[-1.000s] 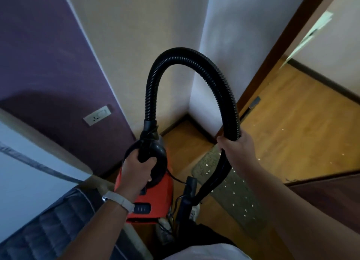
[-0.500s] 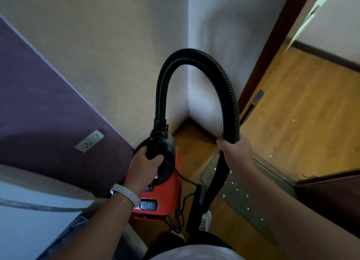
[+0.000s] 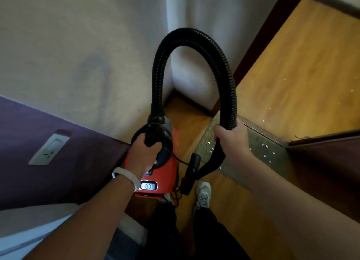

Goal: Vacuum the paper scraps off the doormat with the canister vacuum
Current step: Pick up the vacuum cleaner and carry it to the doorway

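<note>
holding the vacuum: left hand (image 3: pixel 145 154), fingers curled tight round the black handle (image 3: pixel 153 138) of the red canister vacuum (image 3: pixel 161 175).
holding the hose: right hand (image 3: pixel 231 141), fingers wrapped round the black hose (image 3: pixel 194 32).
grey doormat (image 3: pixel 259 156): on the wood floor (image 3: pixel 187 119), under the right fingers.
paper scraps (image 3: pixel 265 145): small white bits on the doormat, beside the right fingers.

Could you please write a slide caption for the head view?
The left hand grips the red vacuum by its handle; the right hand holds the hose near the paper-flecked doormat.
</note>
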